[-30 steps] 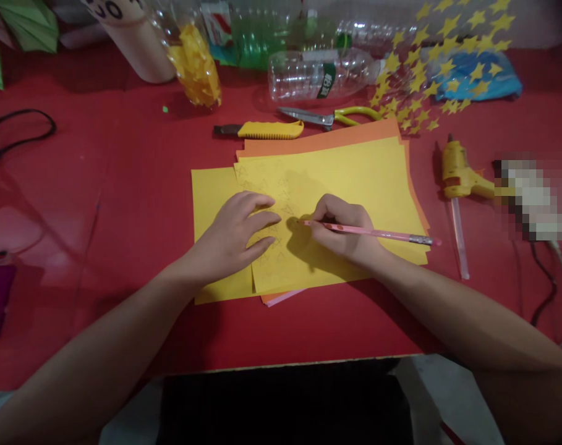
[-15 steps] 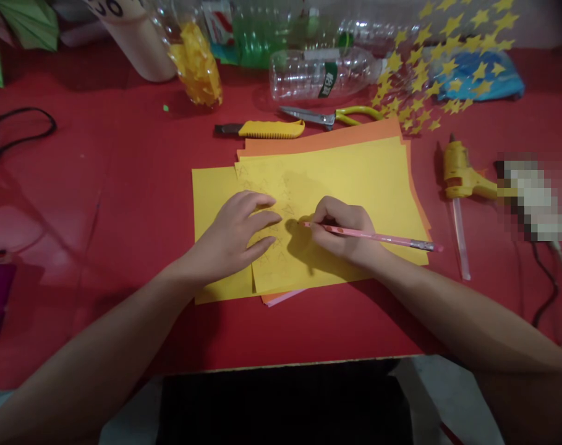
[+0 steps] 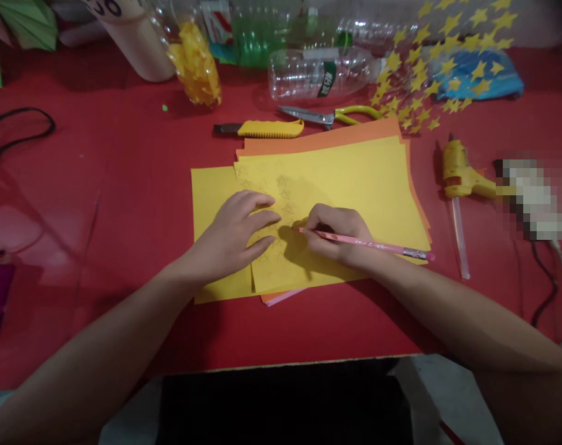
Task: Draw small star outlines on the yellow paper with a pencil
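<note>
A pink pencil (image 3: 368, 243) with an eraser end is gripped in my right hand (image 3: 339, 235), its tip on the yellow paper (image 3: 355, 173). Small pencil-drawn stars (image 3: 286, 209) run in rows down the left part of this sheet. My left hand (image 3: 237, 232) lies on the paper with fingers spread, across the sheet's left edge. Below it another yellow sheet (image 3: 211, 185) sticks out to the left. Orange paper (image 3: 318, 139) shows along the back of the stack, and a sliver of pink at the front.
Behind the stack lie a yellow utility knife (image 3: 271, 129) and yellow-handled scissors (image 3: 331, 116). A glue gun (image 3: 457, 170) is at the right. Clear bottles (image 3: 299, 77) and many yellow stars (image 3: 420, 80) fill the back. The red table's front edge (image 3: 281, 366) is close to me.
My right hand and the pencil have shifted slightly down and left on the yellow paper, with the eraser end lower. The left hand stays in place.
</note>
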Demonstrator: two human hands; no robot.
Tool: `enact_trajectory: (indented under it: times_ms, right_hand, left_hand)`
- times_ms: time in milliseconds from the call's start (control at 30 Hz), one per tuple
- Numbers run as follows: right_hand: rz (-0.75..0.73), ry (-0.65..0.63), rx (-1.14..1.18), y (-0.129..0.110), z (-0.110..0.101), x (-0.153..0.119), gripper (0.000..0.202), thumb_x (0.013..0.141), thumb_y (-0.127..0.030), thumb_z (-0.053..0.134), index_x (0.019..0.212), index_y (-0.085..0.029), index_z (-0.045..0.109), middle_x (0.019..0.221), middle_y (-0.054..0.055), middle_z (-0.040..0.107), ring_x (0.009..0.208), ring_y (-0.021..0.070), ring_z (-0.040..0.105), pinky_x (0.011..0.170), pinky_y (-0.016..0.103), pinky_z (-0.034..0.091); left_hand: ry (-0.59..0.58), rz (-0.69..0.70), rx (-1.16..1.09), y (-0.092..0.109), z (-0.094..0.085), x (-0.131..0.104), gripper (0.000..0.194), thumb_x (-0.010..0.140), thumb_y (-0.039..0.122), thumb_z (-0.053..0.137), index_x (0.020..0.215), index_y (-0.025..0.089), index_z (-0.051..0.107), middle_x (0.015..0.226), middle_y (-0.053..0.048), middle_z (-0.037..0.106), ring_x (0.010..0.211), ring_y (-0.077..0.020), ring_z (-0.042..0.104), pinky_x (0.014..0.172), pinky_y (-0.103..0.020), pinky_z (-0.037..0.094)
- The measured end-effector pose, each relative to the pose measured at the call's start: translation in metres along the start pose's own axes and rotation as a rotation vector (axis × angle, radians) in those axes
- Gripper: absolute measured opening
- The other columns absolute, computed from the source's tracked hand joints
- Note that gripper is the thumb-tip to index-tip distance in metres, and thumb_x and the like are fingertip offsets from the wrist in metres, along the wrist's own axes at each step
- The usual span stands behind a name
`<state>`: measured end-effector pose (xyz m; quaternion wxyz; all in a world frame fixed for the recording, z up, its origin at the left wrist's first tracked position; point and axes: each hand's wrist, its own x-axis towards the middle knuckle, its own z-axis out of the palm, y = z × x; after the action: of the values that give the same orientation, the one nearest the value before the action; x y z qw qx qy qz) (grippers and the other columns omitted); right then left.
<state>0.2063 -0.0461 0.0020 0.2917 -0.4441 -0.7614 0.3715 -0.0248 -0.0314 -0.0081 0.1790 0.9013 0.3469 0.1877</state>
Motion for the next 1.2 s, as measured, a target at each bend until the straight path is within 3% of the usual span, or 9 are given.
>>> enact_trajectory:
  times_ms: [567,767,1067,1200]
  right_hand:
    - [-0.084,-0.061,-0.048,0.002,-0.001,0.0,0.011,0.079,-0.019,0.051,0.069,-0.021,0.047,0.058,-0.007,0.042,0.051,0.0072,0.037,0.051,0.022,0.029]
    - [-0.004,-0.032,0.046,-0.002,-0.003,0.0,0.013,0.081,-0.02,0.054,0.07,-0.022,0.047,0.055,-0.007,0.043,0.051,0.0072,0.038,0.051,0.023,0.03]
    - [-0.071,-0.026,0.045,0.004,0.0,0.001,0.015,0.081,-0.021,0.056,0.069,-0.021,0.047,0.054,-0.008,0.042,0.05,0.0066,0.037,0.05,0.023,0.028]
    - [-0.013,-0.017,0.102,0.002,-0.002,0.001,0.015,0.082,-0.02,0.058,0.07,-0.021,0.049,0.054,-0.008,0.045,0.049,0.0063,0.037,0.048,0.022,0.029]
  left_hand:
    - [0.01,0.014,0.009,0.0,0.001,0.0,0.023,0.097,0.031,0.048,0.112,0.018,0.06,0.125,-0.013,0.054,0.118,-0.0279,0.05,0.101,-0.048,0.042]
    - [0.003,-0.006,-0.001,0.0,0.0,-0.001,0.024,0.097,0.034,0.048,0.112,0.019,0.06,0.125,-0.013,0.054,0.119,-0.0289,0.049,0.102,-0.049,0.041]
    - [-0.005,-0.027,-0.013,0.001,0.0,0.0,0.023,0.096,0.033,0.049,0.111,0.02,0.061,0.126,-0.012,0.055,0.12,-0.0289,0.049,0.104,-0.05,0.04]
    - [-0.001,-0.011,-0.005,0.0,0.0,0.0,0.024,0.097,0.032,0.048,0.112,0.019,0.061,0.126,-0.013,0.055,0.12,-0.029,0.049,0.103,-0.049,0.041]
